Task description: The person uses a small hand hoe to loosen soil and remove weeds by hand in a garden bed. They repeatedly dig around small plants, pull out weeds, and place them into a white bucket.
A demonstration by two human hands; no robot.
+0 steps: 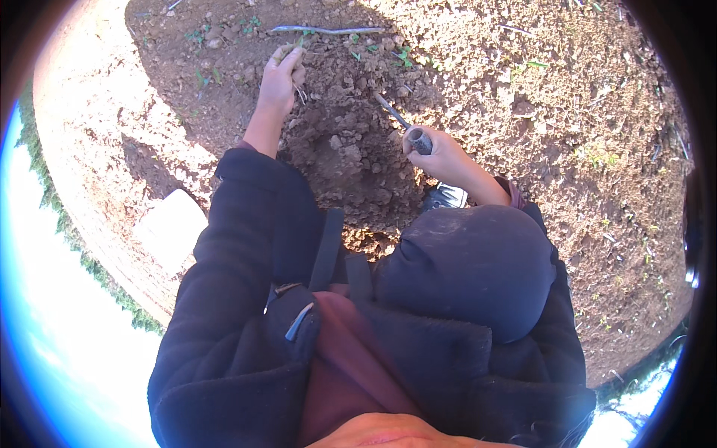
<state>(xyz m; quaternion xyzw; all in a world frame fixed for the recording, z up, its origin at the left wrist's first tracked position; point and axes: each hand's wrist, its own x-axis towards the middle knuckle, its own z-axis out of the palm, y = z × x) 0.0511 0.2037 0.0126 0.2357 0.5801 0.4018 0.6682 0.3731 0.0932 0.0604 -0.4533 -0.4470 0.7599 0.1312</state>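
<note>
Pinched in the fingers of my left hand is a small weed, its pale thin roots hanging down and a green tip showing above. My right hand grips the dark handle of a hand tool, whose thin shaft points up and left, its tip at the soil. The exact kind of tool cannot be told. Between my hands lies a patch of loose dark brown soil with clods in it.
A pale stick lies on the ground beyond my hands. Small green weeds grow near it. My shoe is beside the loosened soil, below my right hand. At the left is a bright white flat object on the ground.
</note>
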